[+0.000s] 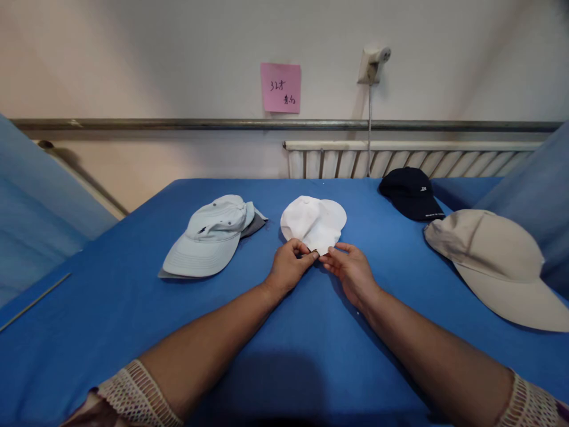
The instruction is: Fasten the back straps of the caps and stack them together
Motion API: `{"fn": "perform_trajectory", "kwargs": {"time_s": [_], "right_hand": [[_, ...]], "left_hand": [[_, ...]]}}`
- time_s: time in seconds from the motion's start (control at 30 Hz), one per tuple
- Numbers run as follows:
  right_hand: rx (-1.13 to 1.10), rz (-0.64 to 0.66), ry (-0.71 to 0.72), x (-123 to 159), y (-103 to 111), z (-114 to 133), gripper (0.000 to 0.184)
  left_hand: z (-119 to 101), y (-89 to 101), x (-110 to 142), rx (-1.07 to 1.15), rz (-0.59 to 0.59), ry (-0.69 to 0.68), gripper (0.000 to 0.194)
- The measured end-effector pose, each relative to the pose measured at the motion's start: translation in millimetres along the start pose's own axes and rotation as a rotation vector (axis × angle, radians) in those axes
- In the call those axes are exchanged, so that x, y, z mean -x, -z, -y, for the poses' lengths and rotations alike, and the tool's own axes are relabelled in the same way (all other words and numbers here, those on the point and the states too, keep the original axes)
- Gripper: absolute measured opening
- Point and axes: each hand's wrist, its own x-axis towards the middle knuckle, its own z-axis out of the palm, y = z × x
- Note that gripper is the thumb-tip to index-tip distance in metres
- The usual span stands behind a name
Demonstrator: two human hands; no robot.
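A white baseball cap (pixel 306 216) lies in the middle of the blue-covered table (pixel 275 332), its brim toward the far right. My left hand (pixel 291 264) pinches the near edge of the cap, thumb and fingers closed at a small dark part there. Close beside it, my right hand (pixel 349 270) grips the same near edge between thumb and fingers. Part of the edge is hidden by my fingertips.
Left of my hands lies a light blue cap (pixel 211 234) with a dark grey piece (pixel 253 225) under it. A black cap (pixel 409 193) and a beige cap (pixel 498 249) sit at the right. Behind are a radiator (pixel 400 161) and a rail (pixel 200 124).
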Motion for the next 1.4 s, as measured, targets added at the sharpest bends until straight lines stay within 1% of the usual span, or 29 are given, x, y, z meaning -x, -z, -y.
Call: {"fn": "perform_trajectory", "kwargs": {"time_s": [0.07,0.13,0.2,0.27,0.43,0.7,1.07,1.4], "right_hand": [[-0.049,0.021,-0.059,3,0,0,0.042],[-0.033,0.084,-0.108,4,0,-1,0.035],[0.008,0.152,-0.133,3,1,-1,0.029],[0.035,0.179,-0.136,2,2,-2,0.027],[0.051,0.165,-0.126,0,3,-2,0.028],[0.064,0.132,-0.122,1,1,0,0.031],[0.093,0.097,-0.056,-4,2,-3,0.035],[0.116,0.098,-0.014,-2,1,-4,0.038]], "left_hand": [[-1,0.4,0,0.012,-0.008,0.001,0.026],[-1,0.9,0,0.013,-0.016,0.002,0.026],[-1,1.2,0,0.008,-0.016,0.003,0.026],[0,1.5,0,0.016,-0.003,0.009,0.025],[1,1.8,0,0.067,0.028,0.021,0.024],[-5,1.9,1,0.136,0.062,0.032,0.021],[-9,-0.3,2,0.12,0.054,0.054,0.025],[-5,-0.2,0,0.032,0.038,0.005,0.024]]}}
